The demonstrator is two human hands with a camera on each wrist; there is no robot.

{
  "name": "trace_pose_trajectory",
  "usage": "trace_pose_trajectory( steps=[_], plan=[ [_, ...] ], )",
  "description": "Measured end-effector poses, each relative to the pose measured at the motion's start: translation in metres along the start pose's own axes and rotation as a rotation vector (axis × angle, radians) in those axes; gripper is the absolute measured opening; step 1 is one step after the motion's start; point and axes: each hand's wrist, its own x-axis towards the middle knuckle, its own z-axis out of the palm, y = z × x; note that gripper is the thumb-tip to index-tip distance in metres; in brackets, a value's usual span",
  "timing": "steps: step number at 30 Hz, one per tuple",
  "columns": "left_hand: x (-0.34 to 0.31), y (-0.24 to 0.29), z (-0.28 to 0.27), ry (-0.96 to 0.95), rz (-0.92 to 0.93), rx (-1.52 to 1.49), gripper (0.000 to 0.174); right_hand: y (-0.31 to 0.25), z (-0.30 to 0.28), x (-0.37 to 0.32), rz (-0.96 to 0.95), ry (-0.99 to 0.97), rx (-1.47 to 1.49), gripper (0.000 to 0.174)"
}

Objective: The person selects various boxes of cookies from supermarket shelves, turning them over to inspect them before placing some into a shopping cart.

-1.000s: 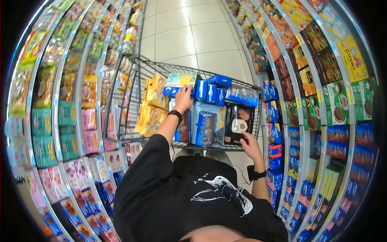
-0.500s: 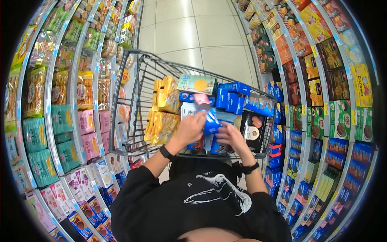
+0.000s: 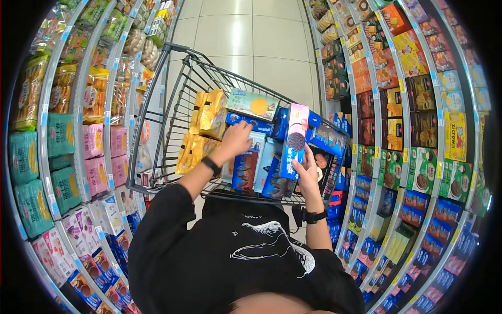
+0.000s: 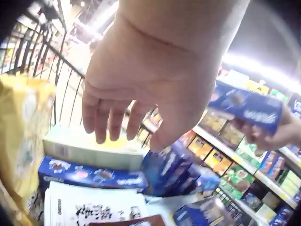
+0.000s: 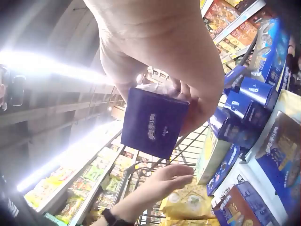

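Note:
My right hand (image 3: 309, 177) grips the lower end of a long pink and blue cookie box (image 3: 296, 140), held upright above the cart's right side. In the right wrist view the box's dark blue end (image 5: 154, 123) faces the camera, with fingers and thumb around it. My left hand (image 3: 237, 140) hovers over the packages, next to a blue box (image 3: 250, 124) lying beside a pale green box (image 3: 252, 104). The left wrist view shows that hand (image 4: 141, 89) with its fingers extended and nothing in them, above the blue box (image 4: 91, 174).
The wire cart (image 3: 175, 104) also holds gold packets (image 3: 210, 112), a brown and blue box (image 3: 244, 170) and several other blue packages. Stocked shelves line both sides, and a tiled floor (image 3: 238, 42) stretches beyond the cart.
The pink and blue box, between both hands half a second ago, has moved right in my right hand. My left hand let go of it and moved back left over the cart.

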Motion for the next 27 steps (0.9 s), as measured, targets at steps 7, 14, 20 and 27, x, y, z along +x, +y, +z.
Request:
trace_pose_trajectory(
  steps=[7,14,20,27],
  plan=[
    [0.031,-0.04,0.086,-0.129,-0.238,0.167,0.033,0.004,-0.01,-0.043,0.053,0.13,-0.017,0.073],
    [0.04,-0.019,0.084,-0.124,-0.249,0.24,0.05,0.023,-0.009,-0.062,0.091,0.249,0.061,0.072],
    [0.044,-0.045,0.103,-0.143,-0.104,0.389,0.043,0.029,-0.005,-0.056,0.095,0.204,0.042,0.07],
    [0.041,0.0,-0.022,-0.118,-0.062,-0.066,0.036,0.022,-0.015,-0.054,0.059,0.203,0.006,0.069]
  ],
)
